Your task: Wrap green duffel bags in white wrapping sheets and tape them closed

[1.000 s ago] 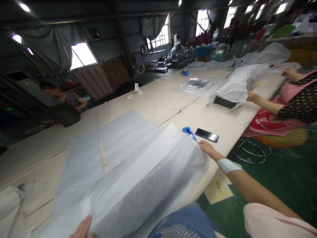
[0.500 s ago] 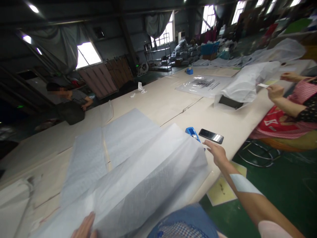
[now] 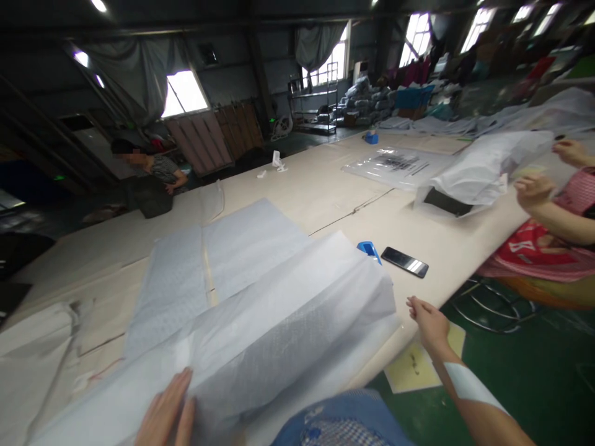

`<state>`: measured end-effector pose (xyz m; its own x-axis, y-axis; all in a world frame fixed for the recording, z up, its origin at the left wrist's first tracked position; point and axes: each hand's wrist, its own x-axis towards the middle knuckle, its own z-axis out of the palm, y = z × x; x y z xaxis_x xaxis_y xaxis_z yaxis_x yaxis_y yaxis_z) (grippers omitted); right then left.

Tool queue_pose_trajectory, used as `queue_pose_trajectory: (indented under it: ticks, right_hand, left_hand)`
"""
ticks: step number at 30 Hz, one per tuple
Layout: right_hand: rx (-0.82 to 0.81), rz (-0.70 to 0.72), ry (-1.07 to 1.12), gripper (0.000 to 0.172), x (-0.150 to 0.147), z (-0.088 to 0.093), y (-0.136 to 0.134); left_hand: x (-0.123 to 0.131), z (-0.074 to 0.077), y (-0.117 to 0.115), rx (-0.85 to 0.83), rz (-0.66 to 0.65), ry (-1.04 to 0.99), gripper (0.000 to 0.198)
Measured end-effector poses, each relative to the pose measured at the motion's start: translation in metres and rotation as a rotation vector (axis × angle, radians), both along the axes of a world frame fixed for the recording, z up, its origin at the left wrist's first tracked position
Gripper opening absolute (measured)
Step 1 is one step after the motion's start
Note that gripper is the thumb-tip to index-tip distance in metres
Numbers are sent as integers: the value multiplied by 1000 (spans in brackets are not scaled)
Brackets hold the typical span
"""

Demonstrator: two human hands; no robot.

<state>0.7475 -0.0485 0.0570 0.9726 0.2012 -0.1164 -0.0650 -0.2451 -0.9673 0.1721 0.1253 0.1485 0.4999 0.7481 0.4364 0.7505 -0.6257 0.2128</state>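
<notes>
My left hand [image 3: 168,410] lies with its fingers stretched out on a large white, slightly see-through sheet or bag [image 3: 279,316], folded over at the near edge of the table. Over the table's edge, right of the sheet's end, my right hand [image 3: 430,323] has its thumb and fingertips pinched together. Whatever they may hold is too small to make out. Partly hidden behind the sheet's right end is a blue tape dispenser [image 3: 369,249]. A black phone [image 3: 405,262] lies beside it. A pale patch wraps my right forearm.
At right, a co-worker's hands [image 3: 534,189] are near a white-wrapped dark item [image 3: 449,201]. A clear printed plastic bag [image 3: 395,166] and another blue dispenser [image 3: 371,137] lie farther back. Another person [image 3: 170,173] is across the table. A metal stool [image 3: 488,306] stands right.
My right hand has moved from beside the blue tape dispenser back toward me, to the table's edge. My left hand stays on the white sheet. The camera view has turned slightly left.
</notes>
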Motion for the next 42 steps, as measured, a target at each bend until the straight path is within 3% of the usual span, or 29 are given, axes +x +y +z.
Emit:
queue_pose_trajectory:
  ticks: [2,3,6,9,11,14,18,25,34,38,42]
  right_hand:
    - [205,-33,-24,38,-24,40,-1]
    - [297,25,-37,36,-42,63,2]
    - [442,357,16,29,-106,131,24]
    - [402,699,121,30,-168,167,56]
    - [374,801,227,32,-198,169,77]
    - [300,820,374,36,-220,155,101]
    - [97,812,434,36,-226,143,115]
    - [-187,814,307,27,-232,152,127]
    - [-338,822,233,39,-232,155,124]
    - [-345,799,230,51,-237,145,116]
    - [-317,803,258,50,-240,130,103]
  left_hand:
    - [4,3,-1,29,7,-29,51]
    - [6,4,-2,44,11,-44,51]
    - [12,6,-4,83,1,-67,48]
    - [14,7,-5,106,-10,-81,47]
    - [13,6,-6,111,-14,-97,47]
    - [13,5,-7,114,-26,-129,45]
    - [12,4,-8,145,-40,-147,45]
    - [12,4,-6,188,-61,-176,43]
    - [9,4,-6,200,-84,-206,44]
    - [8,3,-3,194,-80,-196,44]
    - [10,3,1,197,-78,-176,46]
